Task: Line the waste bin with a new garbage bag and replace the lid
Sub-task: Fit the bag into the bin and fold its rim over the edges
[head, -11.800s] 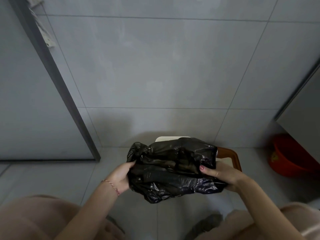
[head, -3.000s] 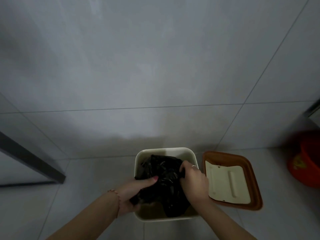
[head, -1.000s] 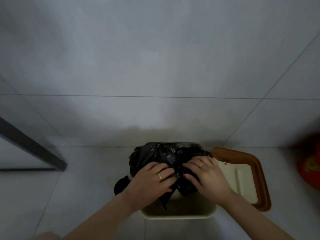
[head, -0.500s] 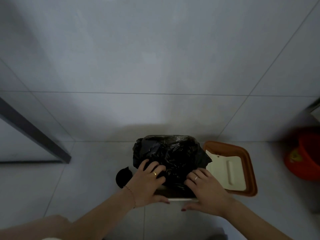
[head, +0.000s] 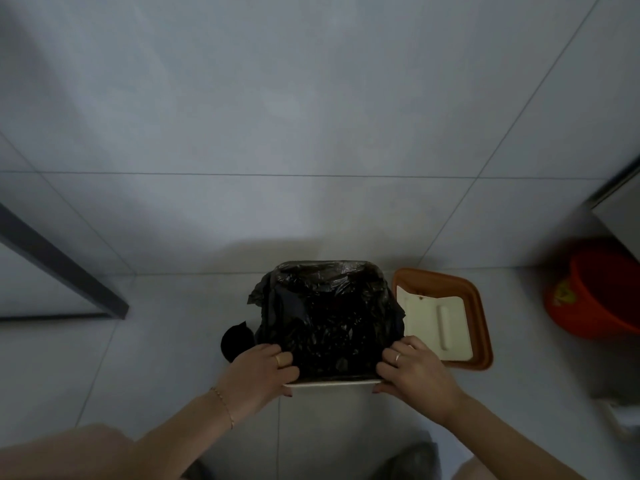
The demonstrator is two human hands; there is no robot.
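Note:
A cream waste bin (head: 329,383) stands on the tiled floor by the wall, only its near rim showing. A black garbage bag (head: 325,313) is spread over its mouth and hangs over the far and side edges. My left hand (head: 258,372) grips the bag's edge at the bin's near left corner. My right hand (head: 414,370) grips the bag's edge at the near right corner. The orange lid (head: 464,289) with a cream flap lies flat on the floor just right of the bin.
A small black object (head: 235,342) sits on the floor left of the bin. An orange bucket (head: 595,292) stands at the right under a grey cabinet edge (head: 616,202). A dark door frame (head: 62,268) runs along the left.
Since half a second ago my hands have moved apart from the bin's middle to its two near corners, drawing the bag wider over the opening.

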